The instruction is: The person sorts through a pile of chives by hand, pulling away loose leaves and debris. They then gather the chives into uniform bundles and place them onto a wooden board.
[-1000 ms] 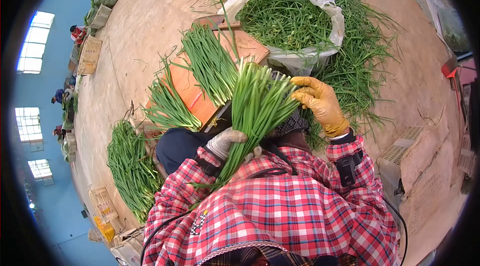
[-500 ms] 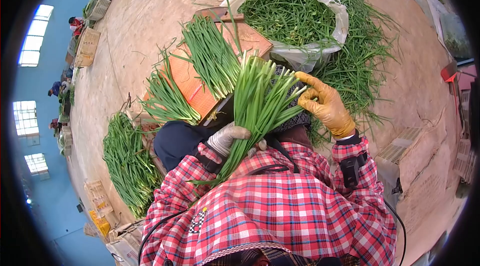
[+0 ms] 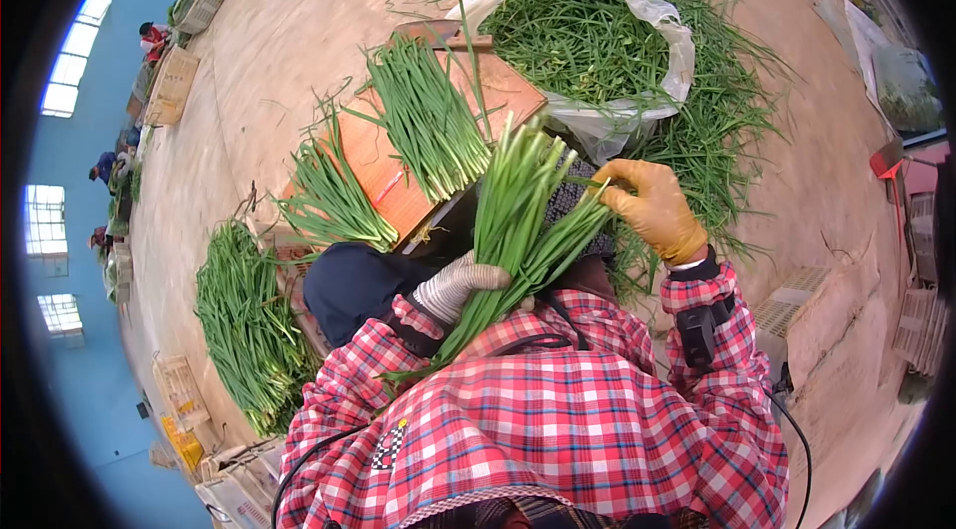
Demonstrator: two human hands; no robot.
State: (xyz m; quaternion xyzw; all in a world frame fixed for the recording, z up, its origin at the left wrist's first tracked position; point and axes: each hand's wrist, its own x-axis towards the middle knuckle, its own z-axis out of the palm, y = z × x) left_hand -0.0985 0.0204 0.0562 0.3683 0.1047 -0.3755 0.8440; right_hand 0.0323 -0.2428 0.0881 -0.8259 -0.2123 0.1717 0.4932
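Observation:
My left hand [image 3: 463, 282], in a pale striped glove, is closed around a bunch of garlic chives [image 3: 513, 220] held over my lap. The pale stem ends point up and away from me, and the leaves hang toward my left sleeve. At the right side of the bunch, my right hand [image 3: 652, 212], in a yellow rubber glove, pinches the stem ends of a few chives that fan out from the rest. Beyond the bunch, two sorted piles of chives [image 3: 428, 121] lie on an orange board [image 3: 366, 165].
A clear plastic bag [image 3: 682, 51] full of loose green leaves stands ahead, with more leaves scattered around it. A heap of chives [image 3: 249, 330] lies at left. Crates [image 3: 174, 86] and several people are along the blue wall. A red dustpan [image 3: 886, 160] is at right.
The stalks at the right of the bunch have separated from the rest. My right index finger has curled in from its stretched position, closing on the stem ends.

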